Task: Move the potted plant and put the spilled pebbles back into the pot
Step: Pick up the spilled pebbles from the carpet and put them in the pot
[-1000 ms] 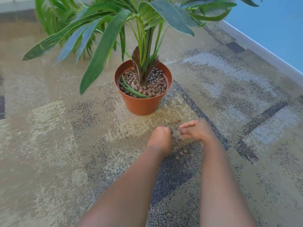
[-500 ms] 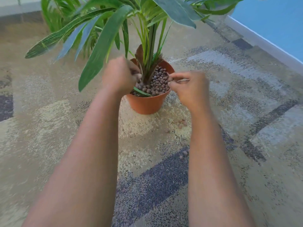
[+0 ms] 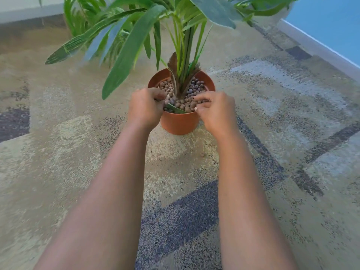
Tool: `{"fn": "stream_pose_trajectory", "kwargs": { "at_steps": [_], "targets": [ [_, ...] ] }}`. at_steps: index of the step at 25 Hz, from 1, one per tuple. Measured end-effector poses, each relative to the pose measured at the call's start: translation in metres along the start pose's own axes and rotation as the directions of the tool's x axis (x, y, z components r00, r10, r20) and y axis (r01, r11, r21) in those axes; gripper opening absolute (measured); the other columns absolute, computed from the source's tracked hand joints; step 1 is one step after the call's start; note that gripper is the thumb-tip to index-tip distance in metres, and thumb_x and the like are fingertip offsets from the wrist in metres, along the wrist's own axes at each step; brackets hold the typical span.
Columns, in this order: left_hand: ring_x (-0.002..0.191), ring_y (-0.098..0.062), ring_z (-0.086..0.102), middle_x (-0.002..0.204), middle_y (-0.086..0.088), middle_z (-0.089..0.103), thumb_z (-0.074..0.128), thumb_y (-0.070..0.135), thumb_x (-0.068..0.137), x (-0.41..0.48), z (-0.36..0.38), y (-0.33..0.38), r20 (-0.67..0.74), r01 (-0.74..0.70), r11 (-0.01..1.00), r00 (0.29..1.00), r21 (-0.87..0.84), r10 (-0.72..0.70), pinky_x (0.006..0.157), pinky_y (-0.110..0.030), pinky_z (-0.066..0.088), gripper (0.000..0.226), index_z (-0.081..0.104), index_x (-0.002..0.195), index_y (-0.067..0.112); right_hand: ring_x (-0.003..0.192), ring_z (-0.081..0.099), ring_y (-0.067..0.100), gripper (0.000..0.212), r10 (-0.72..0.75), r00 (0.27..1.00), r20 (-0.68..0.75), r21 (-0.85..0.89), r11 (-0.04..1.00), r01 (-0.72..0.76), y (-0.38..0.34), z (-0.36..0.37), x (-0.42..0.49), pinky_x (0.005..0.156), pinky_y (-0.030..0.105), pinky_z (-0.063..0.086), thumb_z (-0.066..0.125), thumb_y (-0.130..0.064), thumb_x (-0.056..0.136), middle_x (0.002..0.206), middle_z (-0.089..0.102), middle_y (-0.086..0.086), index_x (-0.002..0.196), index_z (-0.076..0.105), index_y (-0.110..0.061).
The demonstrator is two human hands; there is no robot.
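A terracotta pot (image 3: 180, 122) stands on the patterned carpet, holding a tall green plant (image 3: 183, 55) and a bed of brown pebbles (image 3: 191, 92). My left hand (image 3: 146, 107) is at the pot's left rim with its fingers curled shut over the pebbles; what is inside them is hidden. Over the right rim, my right hand (image 3: 216, 111) has its fingers loosely spread, the tips resting on the pebbles. A small brown speck (image 3: 203, 154) on the carpet just in front of the pot may be a loose pebble.
Long leaves (image 3: 132, 53) hang out to the left above the carpet. A second leafy plant (image 3: 81, 26) stands at the back left. A white baseboard (image 3: 321, 49) under a blue wall runs along the right. Carpet (image 3: 58, 152) spreads on all sides.
Both hands rose from the carpet in front of the pot to its rim, then sank onto the pebbles. The right hand's pinch has loosened. The view has moved closer.
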State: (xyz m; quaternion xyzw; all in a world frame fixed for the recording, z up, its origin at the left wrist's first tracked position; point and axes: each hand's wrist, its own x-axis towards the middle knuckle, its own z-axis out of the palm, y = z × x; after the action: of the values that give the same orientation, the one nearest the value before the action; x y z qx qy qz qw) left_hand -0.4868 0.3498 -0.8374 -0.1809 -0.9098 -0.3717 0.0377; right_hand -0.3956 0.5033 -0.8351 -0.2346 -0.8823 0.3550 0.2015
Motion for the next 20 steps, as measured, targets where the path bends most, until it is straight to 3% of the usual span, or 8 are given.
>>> {"fn": "stream_pose_trajectory", "kwargs": {
  "at_steps": [3,5,10,12,14,16,18,20],
  "targets": [
    [0.094,-0.020,0.065,0.098,0.000,0.075,0.069,0.018,0.086,-0.004,0.007,0.008,-0.011,-0.003,1.000,1.000,-0.008,0.002,0.087,-0.039,0.053,0.013,0.076,0.097,0.020,0.080,0.071,0.007,0.027,-0.018,0.999,-0.031,0.037,0.999,0.019,0.004,-0.007,-0.001,0.069,0.012,0.056,0.074,-0.004,0.082,0.101,0.076,0.003,0.107,0.076,-0.016],
    [0.102,-0.022,0.060,0.096,0.006,0.074,0.069,0.023,0.086,-0.007,0.017,0.021,-0.081,-0.036,0.999,0.996,0.031,0.039,0.096,-0.045,0.042,0.011,0.076,0.094,0.025,0.075,0.068,0.001,0.028,0.020,0.999,-0.047,0.048,0.999,-0.018,0.017,-0.019,0.000,0.061,0.005,0.051,0.075,-0.005,0.082,0.100,0.076,0.001,0.108,0.074,-0.015],
    [0.102,-0.026,0.053,0.090,0.008,0.073,0.071,0.034,0.082,-0.038,0.049,0.043,-0.340,-0.172,0.976,0.917,0.137,0.209,0.087,-0.041,0.028,0.012,0.075,0.085,0.024,0.084,0.068,0.010,0.029,0.360,0.923,-0.133,0.019,0.932,-0.361,0.094,-0.058,-0.013,0.068,0.006,0.045,0.073,-0.007,0.085,0.113,0.073,0.006,0.113,0.071,-0.011],
    [0.092,-0.027,0.054,0.087,0.002,0.069,0.073,0.031,0.081,-0.068,0.069,0.033,-0.301,-0.273,0.958,0.909,0.088,0.287,0.081,-0.037,0.036,0.014,0.074,0.083,0.017,0.065,0.062,0.006,0.032,0.489,0.858,-0.159,-0.066,0.862,-0.503,0.126,-0.060,-0.031,0.051,0.002,0.042,0.072,-0.006,0.086,0.115,0.072,0.010,0.118,0.069,-0.008],
    [0.080,-0.023,0.056,0.084,-0.003,0.065,0.074,0.023,0.082,-0.102,0.087,0.020,-0.125,-0.321,0.946,0.938,0.038,0.324,0.067,-0.033,0.049,0.014,0.073,0.084,0.009,0.060,0.059,0.009,0.041,0.542,0.832,-0.121,-0.186,0.810,-0.555,0.147,-0.055,-0.047,0.044,0.016,0.045,0.068,-0.007,0.089,0.115,0.070,0.013,0.129,0.062,-0.009],
    [0.084,-0.022,0.062,0.093,-0.007,0.069,0.073,0.013,0.081,-0.127,0.102,0.006,0.101,-0.320,0.947,0.943,0.027,0.316,0.068,-0.034,0.059,0.015,0.073,0.094,0.006,0.098,0.066,0.030,0.054,0.535,0.843,-0.051,-0.313,0.793,-0.522,0.159,-0.043,-0.054,0.077,0.038,0.058,0.060,-0.003,0.090,0.131,0.061,0.018,0.142,0.049,-0.011],
    [0.111,-0.027,0.061,0.121,-0.009,0.067,0.071,0.005,0.082,-0.137,0.111,-0.002,0.301,-0.271,0.959,0.924,0.077,0.237,0.091,-0.040,0.056,0.035,0.069,0.115,0.012,0.138,0.038,0.038,0.061,0.468,0.884,0.011,-0.408,0.809,-0.423,0.162,-0.029,-0.056,0.113,0.053,0.035,0.051,0.004,0.090,0.152,0.041,0.015,0.148,0.039,-0.011],
    [0.131,-0.027,0.046,0.143,-0.003,0.052,0.066,0.002,0.086,-0.135,0.115,-0.005,0.447,-0.297,0.943,0.871,0.152,0.203,0.107,-0.043,0.044,0.051,0.057,0.133,0.021,0.148,0.019,0.035,0.065,0.387,0.920,0.064,-0.423,0.845,-0.327,0.160,-0.018,-0.056,0.121,0.053,0.017,0.045,0.011,0.090,0.160,0.029,0.008,0.150,0.035,-0.013]
  ]
}}
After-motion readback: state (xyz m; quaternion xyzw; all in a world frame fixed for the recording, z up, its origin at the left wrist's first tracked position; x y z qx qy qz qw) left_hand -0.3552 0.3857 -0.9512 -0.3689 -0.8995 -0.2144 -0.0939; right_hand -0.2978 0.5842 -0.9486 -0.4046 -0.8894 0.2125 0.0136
